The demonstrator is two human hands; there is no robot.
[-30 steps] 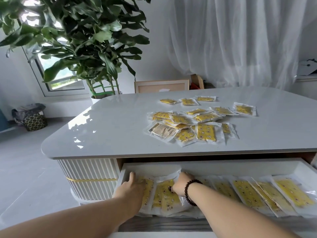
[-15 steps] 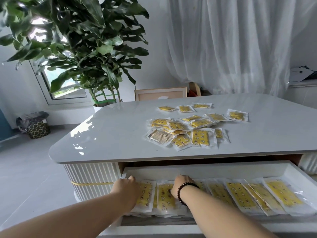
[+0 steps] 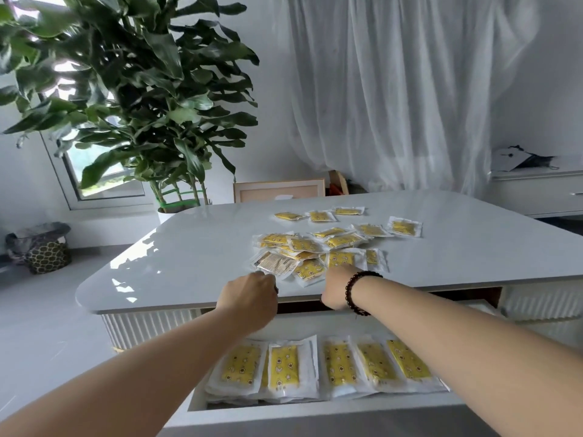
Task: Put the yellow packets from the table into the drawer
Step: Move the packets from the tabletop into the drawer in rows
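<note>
Hands reach over the open drawer [image 3: 315, 414] toward yellow packets [image 3: 334, 244] scattered on the white tabletop [image 3: 195, 263]. Left hand [image 3: 249, 299] hangs at the tabletop's near edge, fingers curled under, just short of a packet turned print-side up [image 3: 275, 263]; whether its grip holds anything cannot be told from behind. Right hand [image 3: 339, 287], a dark bead bracelet [image 3: 356, 290] on its wrist, lies over the nearest packets of the pile with fingers bent away from the camera; its grip too is hidden, so contact with a packet cannot be confirmed. More than a dozen packets lie on the tabletop, some overlapping in a loose cluster, others spread singly toward the far side. Below the forearms, the drawer holds a row of packets [image 3: 284, 370] laid flat side by side, stacked in low piles along its length. A large leafy plant [image 3: 135, 99] stands beyond the tabletop's left corner, and a sheer white curtain [image 3: 410, 89] hangs behind. A patterned basket [image 3: 47, 255] sits on the floor at far left.
</note>
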